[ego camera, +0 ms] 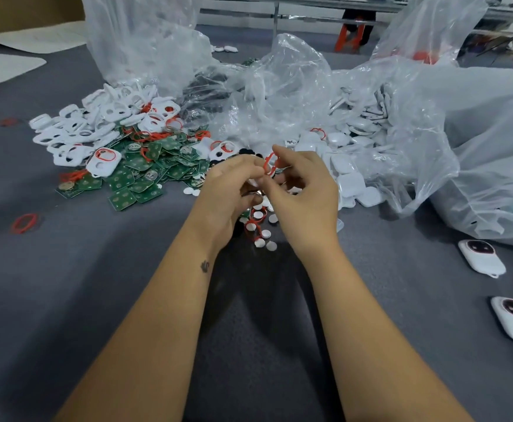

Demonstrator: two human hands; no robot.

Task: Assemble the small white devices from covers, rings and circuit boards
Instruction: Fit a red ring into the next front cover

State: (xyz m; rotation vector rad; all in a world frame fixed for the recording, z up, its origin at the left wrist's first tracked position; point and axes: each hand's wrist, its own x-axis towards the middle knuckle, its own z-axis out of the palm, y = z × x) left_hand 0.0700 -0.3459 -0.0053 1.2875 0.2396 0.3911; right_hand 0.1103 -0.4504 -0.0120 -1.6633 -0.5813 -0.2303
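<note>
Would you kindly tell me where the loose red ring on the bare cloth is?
The loose red ring lies on the grey cloth at left, before the green circuit boards.

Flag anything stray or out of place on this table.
Two red rings lie alone on the grey table, apart from the parts heap: one near the left edge, another further back. Small white discs are scattered loose below the hands. Both hands, left and right, pinch a red ring.
</note>
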